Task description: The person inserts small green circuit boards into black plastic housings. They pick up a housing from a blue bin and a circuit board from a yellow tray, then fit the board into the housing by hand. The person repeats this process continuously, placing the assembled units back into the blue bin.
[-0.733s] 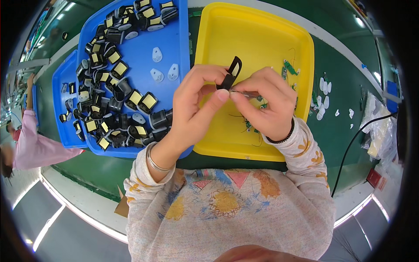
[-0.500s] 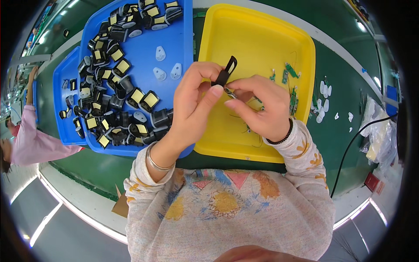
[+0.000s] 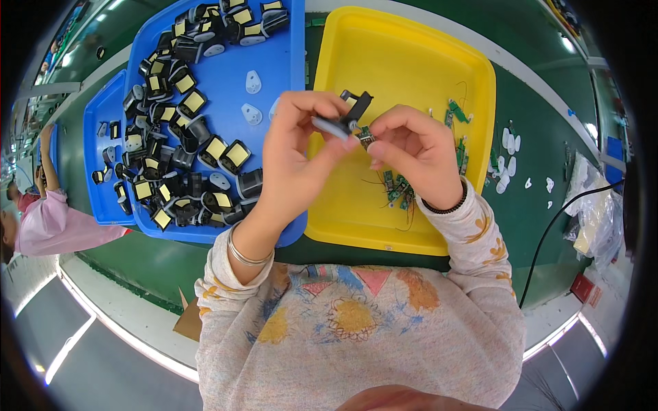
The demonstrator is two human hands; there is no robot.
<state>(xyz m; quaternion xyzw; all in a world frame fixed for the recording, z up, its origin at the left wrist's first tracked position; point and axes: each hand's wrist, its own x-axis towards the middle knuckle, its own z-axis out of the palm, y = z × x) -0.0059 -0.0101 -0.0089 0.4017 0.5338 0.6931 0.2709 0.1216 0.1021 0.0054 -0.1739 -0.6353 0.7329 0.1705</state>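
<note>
Above the yellow tray (image 3: 404, 61), my left hand (image 3: 298, 154) is closed on a black plastic housing (image 3: 358, 108) with a pale yellow pad and a grey end piece. My right hand (image 3: 417, 147) pinches a small green circuit board (image 3: 366, 136) between thumb and fingertips. The board sits right against the housing's lower opening; whether it is partly inside I cannot tell. More circuit boards (image 3: 397, 188) with thin wires lie in the yellow tray below and beside my right hand.
At the left, a blue tray (image 3: 291, 41) holds many similar black housings (image 3: 236, 156) and a few loose grey covers (image 3: 251, 114). White pieces (image 3: 508, 140) lie on the green table to the right, near plastic bags (image 3: 593, 205) and a black cable (image 3: 548, 243). Another person's pink sleeve (image 3: 62, 222) shows far left.
My left hand has turned the housing, so its grey end piece and yellow pad now show. My right hand has drawn slightly down, and the circuit board is more visible.
</note>
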